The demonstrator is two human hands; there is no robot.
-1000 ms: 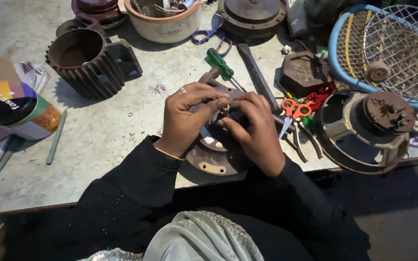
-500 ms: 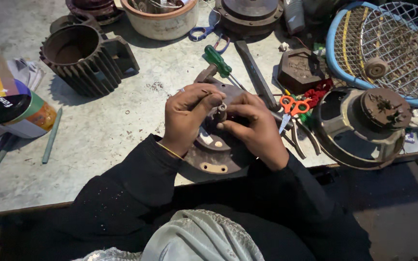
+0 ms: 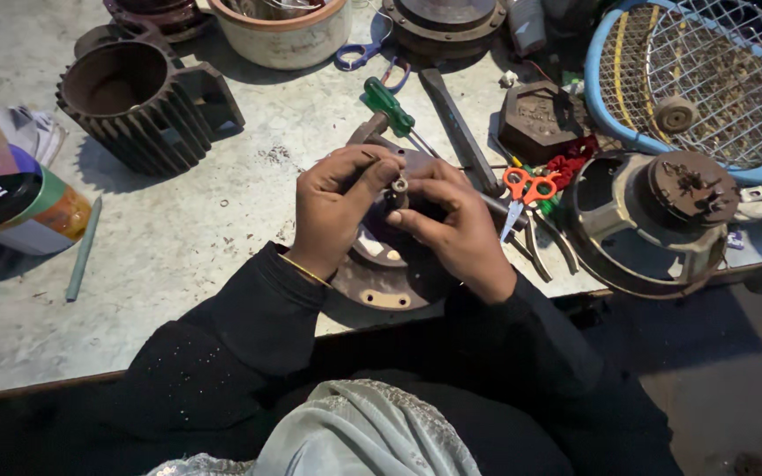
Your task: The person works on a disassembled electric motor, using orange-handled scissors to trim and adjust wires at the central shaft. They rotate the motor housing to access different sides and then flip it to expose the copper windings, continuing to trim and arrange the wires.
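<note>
Two hands, left hand (image 3: 337, 207) and right hand (image 3: 456, 229), pinch a small metal nut (image 3: 399, 187) above a round motor cover plate (image 3: 381, 282); fitting looks unfinished.

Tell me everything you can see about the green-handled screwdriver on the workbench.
The green-handled screwdriver lies flat on the grey workbench, just beyond the person's left hand. Its ribbed handle looks like green plastic and points up-left; a thin metal shaft runs down-right until the hands hide its tip. A dark metal bar lies close beside it on the right. Neither hand holds it.
</note>
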